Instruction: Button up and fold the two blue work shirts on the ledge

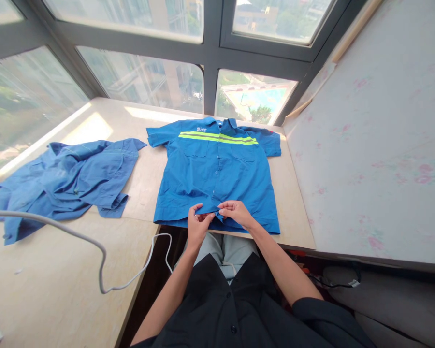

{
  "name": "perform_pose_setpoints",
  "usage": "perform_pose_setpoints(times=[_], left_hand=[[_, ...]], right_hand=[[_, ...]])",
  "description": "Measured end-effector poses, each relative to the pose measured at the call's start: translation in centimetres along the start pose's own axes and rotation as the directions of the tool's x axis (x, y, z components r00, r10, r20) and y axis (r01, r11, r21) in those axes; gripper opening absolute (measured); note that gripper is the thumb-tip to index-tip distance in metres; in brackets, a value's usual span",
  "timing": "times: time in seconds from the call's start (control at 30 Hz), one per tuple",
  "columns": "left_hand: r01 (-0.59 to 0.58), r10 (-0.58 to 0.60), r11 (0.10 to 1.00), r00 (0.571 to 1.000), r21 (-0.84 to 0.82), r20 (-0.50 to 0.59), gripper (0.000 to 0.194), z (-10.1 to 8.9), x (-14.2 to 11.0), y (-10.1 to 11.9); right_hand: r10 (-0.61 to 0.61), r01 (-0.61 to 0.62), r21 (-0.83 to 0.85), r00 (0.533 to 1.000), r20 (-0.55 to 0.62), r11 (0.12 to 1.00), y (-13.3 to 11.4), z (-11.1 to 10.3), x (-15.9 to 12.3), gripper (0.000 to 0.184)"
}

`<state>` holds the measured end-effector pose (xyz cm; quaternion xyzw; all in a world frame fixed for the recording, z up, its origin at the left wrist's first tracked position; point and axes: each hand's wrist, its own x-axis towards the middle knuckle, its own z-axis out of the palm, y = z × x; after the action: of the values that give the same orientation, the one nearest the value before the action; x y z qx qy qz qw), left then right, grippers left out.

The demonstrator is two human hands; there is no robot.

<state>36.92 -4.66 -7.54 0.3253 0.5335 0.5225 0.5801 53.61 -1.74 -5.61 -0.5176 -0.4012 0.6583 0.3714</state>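
Observation:
A blue short-sleeved work shirt [197, 174] lies spread front up on the table, its collar toward the window. Yellow-green and grey stripes cross its chest, above two pockets, and small buttons run down the front. At the middle of the bottom hem, my left hand [198, 224] pinches the cloth between thumb and fingers. Just to its right, my right hand [235, 212] grips the other side of the front opening, close to the left fingertips. The hem is lifted a little there, and the cloth between my fingers is partly hidden.
A second blue garment [94, 174] lies crumpled at the left. A grey-white cable [101, 261] loops over the left part of the wooden table [58, 285]. Windows [141, 79] stand behind, and a flower-patterned wall panel [377, 159] borders the right.

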Motion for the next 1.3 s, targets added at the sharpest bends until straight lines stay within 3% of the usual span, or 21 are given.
perform_pose_setpoints(times=[0.13,0.3,0.43,0.6,0.77,0.9,1.1,1.23,1.3], left_hand=[[-0.152,0.173,0.967,0.981,0.203,-0.09,0.058,0.4,-1.4,0.0],[-0.308,0.335,0.877,0.942,0.369,-0.011,0.044,0.4,-1.9,-0.3],[-0.323,0.33,0.844,0.942,0.428,0.061,0.043,0.2,-1.7,-0.2],[-0.267,0.278,0.899,0.96,0.348,0.017,0.045,0.3,-1.7,0.5],[-0.11,0.118,0.986,0.991,0.123,-0.057,0.053,0.5,-1.6,0.5],[0.047,-0.055,0.996,0.992,-0.077,-0.116,0.058,0.6,-1.7,0.3],[0.209,-0.251,0.934,0.961,-0.29,-0.117,0.055,0.5,-2.1,0.3],[0.367,-0.426,0.805,0.905,-0.466,-0.024,0.039,-0.5,-2.3,0.7],[0.378,-0.435,0.802,0.9,-0.462,-0.019,0.037,-1.1,-2.3,0.9]], right_hand=[[0.018,-0.017,0.015,0.999,-0.042,1.0,0.4,0.3,-0.2,0.039],[0.0,0.003,0.057,0.999,-0.053,0.998,0.7,0.2,-0.2,0.04],[-0.01,0.011,0.043,0.999,-0.041,0.999,0.8,-0.1,-0.2,0.04],[-0.041,0.041,0.014,0.999,-0.03,0.999,0.7,0.2,-0.3,0.04],[-0.112,0.112,-0.071,0.994,-0.004,0.991,0.9,0.5,-0.2,0.038],[-0.137,0.143,-0.123,0.989,0.052,0.982,1.3,0.7,-0.1,0.041],[-0.145,0.178,-0.194,0.974,0.177,0.965,1.7,0.8,-0.8,0.042],[-0.175,0.219,-0.267,0.968,0.181,0.938,2.1,0.5,-1.2,0.038],[-0.189,0.239,-0.325,0.966,0.176,0.915,2.4,0.2,-1.3,0.036]])
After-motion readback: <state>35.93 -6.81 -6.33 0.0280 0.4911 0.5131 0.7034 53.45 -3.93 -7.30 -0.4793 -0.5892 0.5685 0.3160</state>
